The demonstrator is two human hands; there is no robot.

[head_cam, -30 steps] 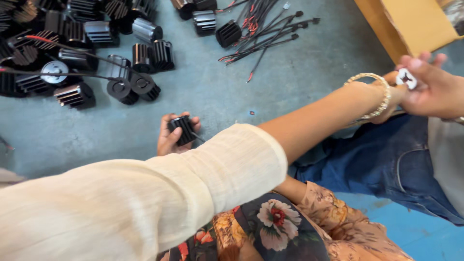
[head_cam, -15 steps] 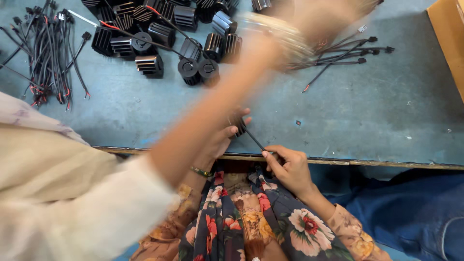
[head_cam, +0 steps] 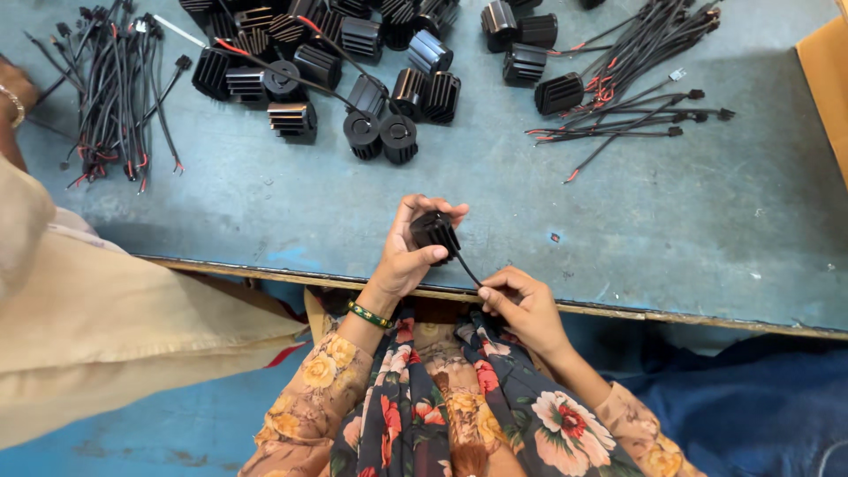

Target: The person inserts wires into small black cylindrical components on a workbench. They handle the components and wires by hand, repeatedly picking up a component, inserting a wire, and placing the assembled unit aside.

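Left hand [head_cam: 405, 256] grips a black finned housing [head_cam: 435, 231] just over the near edge of the blue-grey table [head_cam: 707, 230], fingers curled round its body, thumb across the front face. Right hand [head_cam: 523, 305] sits just right of and below the housing, thumb and forefinger pinched narrow on a thin black lead [head_cam: 466, 268] that runs out of the housing's lower side; the lead looks taut between the two hands. Compared with half a second ago, the long cream-sleeved arm that swept across the view has drawn back: only a cream sleeve [head_cam: 115, 327] remains left of the housing, and a co-worker's wrist with a bangle [head_cam: 13, 104] shows at the far left edge. View is steadier too, so the housing and lead are now in the clear. Judged from that, the work on this one piece goes on uninterrupted, both hands committed to it. Beyond the housing, farther up the table, lies a heap of like finned housings [head_cam: 353, 62]; up and left of it a bundle of black wires [head_cam: 119, 88]; up and right, loose leads with red ends [head_cam: 632, 97].
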